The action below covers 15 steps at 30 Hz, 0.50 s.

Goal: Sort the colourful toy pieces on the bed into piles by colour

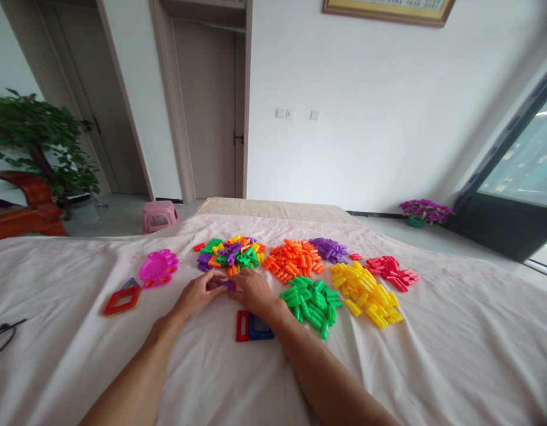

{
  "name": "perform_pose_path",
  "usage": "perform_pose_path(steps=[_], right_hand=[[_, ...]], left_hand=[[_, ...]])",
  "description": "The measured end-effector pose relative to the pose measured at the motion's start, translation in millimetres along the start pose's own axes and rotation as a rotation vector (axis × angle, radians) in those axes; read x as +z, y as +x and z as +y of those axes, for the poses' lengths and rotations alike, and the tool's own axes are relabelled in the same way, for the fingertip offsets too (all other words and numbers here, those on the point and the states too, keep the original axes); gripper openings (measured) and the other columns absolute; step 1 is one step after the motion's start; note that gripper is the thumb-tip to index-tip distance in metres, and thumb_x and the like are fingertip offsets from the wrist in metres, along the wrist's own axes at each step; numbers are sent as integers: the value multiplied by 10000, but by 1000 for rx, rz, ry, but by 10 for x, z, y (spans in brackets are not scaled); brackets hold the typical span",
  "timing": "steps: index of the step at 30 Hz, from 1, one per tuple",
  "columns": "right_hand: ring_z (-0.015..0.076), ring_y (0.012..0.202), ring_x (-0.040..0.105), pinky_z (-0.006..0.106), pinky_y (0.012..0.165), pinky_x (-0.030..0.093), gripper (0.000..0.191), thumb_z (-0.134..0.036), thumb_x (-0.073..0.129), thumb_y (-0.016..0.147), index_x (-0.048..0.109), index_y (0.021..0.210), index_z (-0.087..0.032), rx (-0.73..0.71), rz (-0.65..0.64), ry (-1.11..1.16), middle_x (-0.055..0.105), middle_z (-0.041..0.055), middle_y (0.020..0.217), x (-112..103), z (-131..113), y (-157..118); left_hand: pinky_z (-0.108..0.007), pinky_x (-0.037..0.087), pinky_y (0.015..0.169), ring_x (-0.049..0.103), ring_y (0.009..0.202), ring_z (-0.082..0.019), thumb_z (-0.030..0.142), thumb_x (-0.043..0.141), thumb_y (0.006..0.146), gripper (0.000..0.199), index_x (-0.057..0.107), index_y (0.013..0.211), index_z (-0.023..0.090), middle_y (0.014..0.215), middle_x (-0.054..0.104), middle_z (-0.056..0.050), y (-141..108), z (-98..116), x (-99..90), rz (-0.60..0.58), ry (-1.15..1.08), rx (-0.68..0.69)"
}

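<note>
Bare forearms (133,373) lead to the left hand (198,294) and right hand (255,291), fingertips closed on a small purple piece (229,286) between them, its visible part lying roughly side to side. Just beyond sits a mixed heap (233,254) of glossy plastic tubes; rightward, single-colour orange (293,259), green (313,302) and yellow piles (366,293). The wall frame's (388,12) writing is unreadable.
</note>
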State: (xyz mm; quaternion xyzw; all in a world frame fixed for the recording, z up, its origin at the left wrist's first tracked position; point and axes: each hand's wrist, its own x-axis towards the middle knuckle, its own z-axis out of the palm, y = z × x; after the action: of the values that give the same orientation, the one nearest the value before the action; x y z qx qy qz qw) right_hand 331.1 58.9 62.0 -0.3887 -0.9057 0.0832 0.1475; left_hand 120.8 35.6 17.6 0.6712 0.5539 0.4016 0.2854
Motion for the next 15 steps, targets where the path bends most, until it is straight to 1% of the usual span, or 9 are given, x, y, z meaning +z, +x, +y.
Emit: perform_pose_path(steps=[3,5,7,9,12,15], right_hand=[[197,1046,616,274,905,435,224,-328,663,898,720,1084,-219,-1,14,-25,685,70,1093,15,-9,8],[189,992,624,262,858,430,160,-303,642,906,729,999,-206,-4,32,-29,697,69,1042,1,-15,14],[178,918,630,246,768,418,143,-300,627,908,725,934,-200,7,59,-6,707,61,982,-55,1,26],[162,801,621,237,656,375,177,-336,617,910,715,877,-193,65,95,39,708,45,890,-163,65,41],[130,649,566,232,567,294,221,-374,620,899,698,825,-181,206,194,123,682,15,747,-397,281,48],[118,621,546,225,551,272,187,-333,620,874,694,812,-173,350,365,176,672,6,711,-636,604,2]], left_hand=[[-352,513,923,685,1023,-249,509,627,848,440,674,1153,195,1131,738,-91,4,30,9,-52,-62,-6],[-349,502,942,681,1032,-249,525,603,864,438,694,1132,191,1126,739,-88,-4,64,1,-69,-70,-9],[-347,510,922,682,1005,-246,552,558,885,467,704,1130,183,1075,749,-86,-17,84,-14,-48,-97,-30],[-350,530,884,691,946,-237,587,487,910,531,697,1152,164,1018,755,-94,-28,77,-28,6,-170,-66],[-362,554,854,702,901,-233,637,461,898,602,696,1131,134,992,755,-117,-29,20,-30,99,-256,-122],[-366,566,848,710,907,-237,662,517,854,610,709,1083,131,1022,756,-132,-12,-62,-14,164,-225,-156]])
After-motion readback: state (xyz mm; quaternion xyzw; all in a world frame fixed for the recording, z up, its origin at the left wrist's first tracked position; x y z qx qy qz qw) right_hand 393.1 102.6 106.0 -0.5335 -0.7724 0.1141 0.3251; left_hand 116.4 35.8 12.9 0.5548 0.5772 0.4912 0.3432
